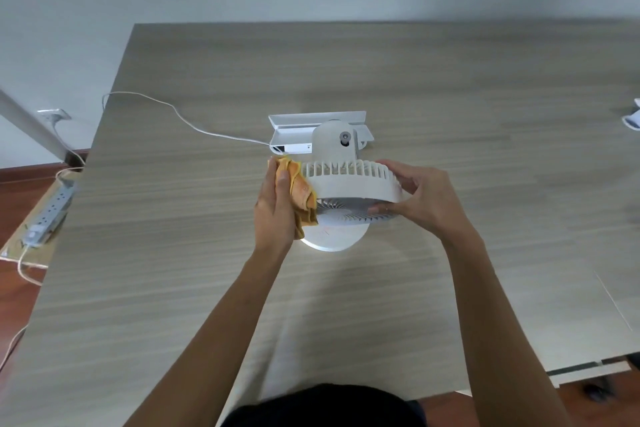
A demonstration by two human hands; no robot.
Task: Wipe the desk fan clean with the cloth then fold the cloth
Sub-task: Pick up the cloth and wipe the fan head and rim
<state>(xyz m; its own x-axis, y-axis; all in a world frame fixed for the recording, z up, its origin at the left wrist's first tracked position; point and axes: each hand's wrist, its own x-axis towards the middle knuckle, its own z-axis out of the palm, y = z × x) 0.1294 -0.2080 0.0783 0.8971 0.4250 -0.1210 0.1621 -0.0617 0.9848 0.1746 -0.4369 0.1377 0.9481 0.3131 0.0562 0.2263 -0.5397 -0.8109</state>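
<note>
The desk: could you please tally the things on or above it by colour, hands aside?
White: 3, the desk fan, the tray-like stand behind it and an object cut off at the right edge
Orange: 1, the cloth
Total: 4

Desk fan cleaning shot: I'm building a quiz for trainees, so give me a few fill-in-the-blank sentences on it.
1. The left hand presses an ____ cloth against the desk fan.
2. The right hand steadies the fan's ____ side.
3. A white cable runs to the white ____ behind the fan.

Missing words: orange; right; tray
</note>
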